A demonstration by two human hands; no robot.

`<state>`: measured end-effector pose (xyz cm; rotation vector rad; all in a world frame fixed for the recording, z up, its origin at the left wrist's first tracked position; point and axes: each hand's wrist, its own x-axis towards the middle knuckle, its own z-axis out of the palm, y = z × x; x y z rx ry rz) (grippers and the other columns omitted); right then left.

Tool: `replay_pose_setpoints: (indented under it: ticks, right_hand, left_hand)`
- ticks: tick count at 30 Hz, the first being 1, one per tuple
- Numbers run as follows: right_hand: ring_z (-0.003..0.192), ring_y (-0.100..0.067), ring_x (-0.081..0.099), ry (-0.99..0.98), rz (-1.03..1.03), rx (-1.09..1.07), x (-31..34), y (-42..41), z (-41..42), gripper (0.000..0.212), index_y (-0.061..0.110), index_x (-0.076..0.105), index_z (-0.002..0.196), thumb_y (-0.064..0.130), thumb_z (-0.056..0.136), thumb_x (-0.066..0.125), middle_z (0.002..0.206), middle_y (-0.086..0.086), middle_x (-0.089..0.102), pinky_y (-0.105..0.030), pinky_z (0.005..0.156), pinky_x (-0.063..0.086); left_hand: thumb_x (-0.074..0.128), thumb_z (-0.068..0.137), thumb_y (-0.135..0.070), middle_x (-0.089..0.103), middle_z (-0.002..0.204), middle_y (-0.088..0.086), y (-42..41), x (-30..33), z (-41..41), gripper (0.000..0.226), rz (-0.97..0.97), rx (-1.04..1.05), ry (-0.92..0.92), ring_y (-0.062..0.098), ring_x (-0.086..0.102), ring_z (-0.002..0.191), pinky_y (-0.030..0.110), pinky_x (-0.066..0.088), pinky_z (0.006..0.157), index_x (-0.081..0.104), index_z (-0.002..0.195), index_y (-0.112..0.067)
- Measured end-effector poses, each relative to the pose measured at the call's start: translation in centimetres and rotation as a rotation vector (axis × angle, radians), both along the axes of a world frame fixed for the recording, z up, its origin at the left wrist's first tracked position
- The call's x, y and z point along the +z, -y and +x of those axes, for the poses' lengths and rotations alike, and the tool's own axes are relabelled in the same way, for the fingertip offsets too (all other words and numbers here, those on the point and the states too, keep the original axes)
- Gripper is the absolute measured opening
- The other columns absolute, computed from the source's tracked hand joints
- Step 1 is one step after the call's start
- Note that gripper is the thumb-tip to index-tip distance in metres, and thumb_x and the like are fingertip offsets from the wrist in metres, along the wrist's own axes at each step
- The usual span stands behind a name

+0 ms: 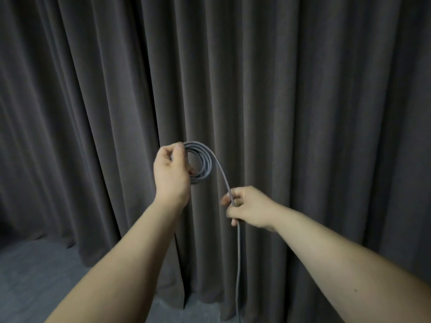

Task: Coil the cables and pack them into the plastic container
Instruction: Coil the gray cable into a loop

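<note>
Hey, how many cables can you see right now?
1. The cable is coiled in the left hand, passes through the right hand and hangs toward the floor. Others may lie out of view.

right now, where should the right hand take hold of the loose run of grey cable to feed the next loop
On the straight run just below the coil, about where the right hand pinches the cable now, coming in from the right side. There the strand hangs free and nearly vertical, clear of the left hand gripping the loops, so the fingers can wrap it crosswise.
</note>
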<state>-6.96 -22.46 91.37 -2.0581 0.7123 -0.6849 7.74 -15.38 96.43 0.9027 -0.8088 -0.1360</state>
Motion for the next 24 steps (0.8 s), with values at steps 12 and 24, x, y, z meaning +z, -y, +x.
replay_pose_setpoints:
  ticks: [12,24]
  right_hand:
    - [0.098,-0.03,0.059,-0.47,-1.105,-0.075,4.1,-0.8,0.8,0.022,0.016,0.066,0.105,0.026,0.096,0.049,0.102,-0.005,0.062,-0.034,0.076,0.048]
    - [0.071,-0.023,0.063,0.097,-1.141,0.1,5.3,-1.2,2.2,0.025,0.014,0.072,0.079,0.036,0.082,0.061,0.078,-0.002,0.066,-0.038,0.06,0.054]
  left_hand:
    - [0.052,0.094,-0.034,0.058,0.085,0.0,0.4,-0.6,3.0,0.008,0.084,0.183,0.07,0.013,0.056,0.072,0.036,0.049,0.072,0.054,0.093,-0.027]
    - [0.05,0.1,-0.017,0.066,0.081,0.001,0.2,-2.0,-0.4,0.013,0.194,-0.275,0.054,0.015,0.061,0.079,0.034,0.051,0.072,0.06,0.092,-0.015]
